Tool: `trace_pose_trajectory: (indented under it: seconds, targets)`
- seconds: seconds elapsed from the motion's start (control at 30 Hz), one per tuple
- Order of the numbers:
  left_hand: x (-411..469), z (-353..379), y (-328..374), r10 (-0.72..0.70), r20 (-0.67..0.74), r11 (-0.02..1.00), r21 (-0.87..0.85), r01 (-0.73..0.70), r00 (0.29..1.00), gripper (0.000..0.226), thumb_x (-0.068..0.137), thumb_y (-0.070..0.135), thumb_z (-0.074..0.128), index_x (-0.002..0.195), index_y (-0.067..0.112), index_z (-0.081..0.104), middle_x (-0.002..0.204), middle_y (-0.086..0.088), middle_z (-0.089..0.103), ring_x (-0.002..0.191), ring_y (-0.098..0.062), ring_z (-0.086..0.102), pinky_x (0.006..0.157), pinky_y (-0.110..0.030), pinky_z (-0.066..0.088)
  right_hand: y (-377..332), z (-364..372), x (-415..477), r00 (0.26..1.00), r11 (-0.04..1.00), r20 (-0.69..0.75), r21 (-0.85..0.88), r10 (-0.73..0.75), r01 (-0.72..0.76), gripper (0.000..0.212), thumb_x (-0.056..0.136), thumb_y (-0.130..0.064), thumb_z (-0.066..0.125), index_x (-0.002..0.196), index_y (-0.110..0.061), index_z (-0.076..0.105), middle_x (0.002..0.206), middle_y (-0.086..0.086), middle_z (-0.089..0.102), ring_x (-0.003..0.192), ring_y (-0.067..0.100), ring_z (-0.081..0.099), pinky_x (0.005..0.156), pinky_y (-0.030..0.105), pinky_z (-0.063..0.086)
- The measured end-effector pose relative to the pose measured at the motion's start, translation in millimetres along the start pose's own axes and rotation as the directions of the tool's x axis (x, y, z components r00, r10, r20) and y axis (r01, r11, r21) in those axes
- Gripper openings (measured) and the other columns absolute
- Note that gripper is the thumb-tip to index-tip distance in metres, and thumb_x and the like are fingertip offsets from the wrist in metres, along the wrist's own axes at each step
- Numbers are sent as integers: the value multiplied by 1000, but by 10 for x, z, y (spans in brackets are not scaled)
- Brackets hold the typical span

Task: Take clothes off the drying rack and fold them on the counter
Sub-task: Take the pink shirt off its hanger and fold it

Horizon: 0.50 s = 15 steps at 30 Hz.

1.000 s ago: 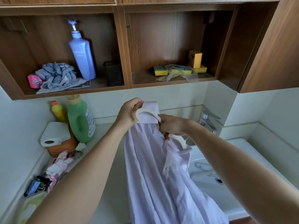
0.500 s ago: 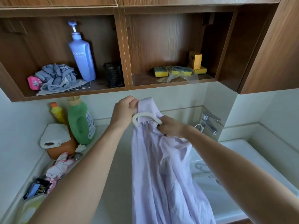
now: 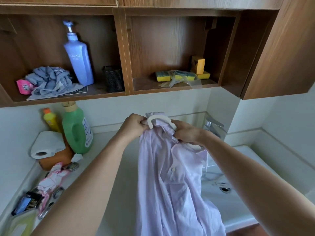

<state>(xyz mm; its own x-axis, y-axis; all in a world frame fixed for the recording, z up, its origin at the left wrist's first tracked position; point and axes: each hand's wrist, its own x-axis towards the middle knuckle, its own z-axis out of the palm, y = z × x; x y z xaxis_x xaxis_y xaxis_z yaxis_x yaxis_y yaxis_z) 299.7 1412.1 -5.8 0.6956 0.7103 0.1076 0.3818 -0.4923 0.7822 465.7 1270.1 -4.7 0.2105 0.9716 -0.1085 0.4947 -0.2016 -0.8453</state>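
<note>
The left hand (image 3: 134,125) is pinching the left end of a white plastic hanger hook (image 3: 158,119), fingers curled tight. The right hand (image 3: 185,132) is gripping the hook's other end together with bunched collar cloth. A pale lilac buttoned shirt (image 3: 170,184) is hanging from the hanger, held up in the air over the white counter (image 3: 102,138) and partly hiding the white sink basin (image 3: 238,193) and the chrome tap (image 3: 214,126).

On the counter's left side a green detergent bottle (image 3: 75,130), a yellow bottle with an orange cap (image 3: 50,120), a white paper roll (image 3: 47,144) and a crumpled pink-and-white wrapper (image 3: 52,178) are crowding the corner. On the wooden shelf above are standing a tall blue pump bottle (image 3: 77,60), a crumpled grey cloth (image 3: 49,81), a black mesh holder (image 3: 113,79) and yellow sponges (image 3: 162,76).
</note>
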Motion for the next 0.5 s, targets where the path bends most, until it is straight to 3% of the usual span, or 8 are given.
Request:
trace_pose_trajectory:
  seconds: [0.07,0.13,0.2,0.3,0.4,0.5]
  targets:
    - [24,-102,-34,7,-134,998,60,1,991,44,85,17,66,45,20,49,45,7,41,55,-17,32,54,-31,23,151,-68,1,996,984,-58,-160,72,-81,32,82,6,43,94,-19,60,70,-3,56,62,12,50,52,22,39]
    - [58,-208,-131,6,-246,996,85,15,969,27,84,16,60,58,10,56,57,-7,55,60,-21,44,54,-29,29,356,-155,-23,977,959,-179,-234,119,-160,22,85,4,47,79,-17,54,63,-2,51,60,17,47,55,28,38]
    - [68,-222,-217,19,-250,995,102,7,968,23,86,16,60,66,5,55,67,-18,53,66,-25,44,57,-32,29,494,-242,-84,946,989,-297,-26,131,-145,24,85,7,47,76,-14,53,57,4,49,56,20,46,52,34,37]
    - [86,-132,-342,-30,-270,998,50,45,962,17,93,14,61,82,3,63,78,-19,60,73,-32,51,63,-32,33,445,-355,-91,927,975,-361,220,97,-16,16,94,8,48,87,-5,53,55,10,50,47,22,48,45,30,42]
    - [92,-80,-391,-57,-271,998,-26,52,961,19,96,16,55,84,1,60,77,-17,59,73,-36,52,63,-32,34,282,-532,-94,889,925,-451,365,76,107,14,101,-5,48,89,-8,54,63,8,55,61,26,55,65,47,58]
    - [39,21,-327,-90,-195,991,-110,70,977,34,96,18,56,65,10,44,61,-1,40,61,-22,37,57,-32,25,58,-774,-140,814,889,-580,378,8,260,15,104,-12,47,91,-9,54,67,6,57,65,23,59,76,52,59]
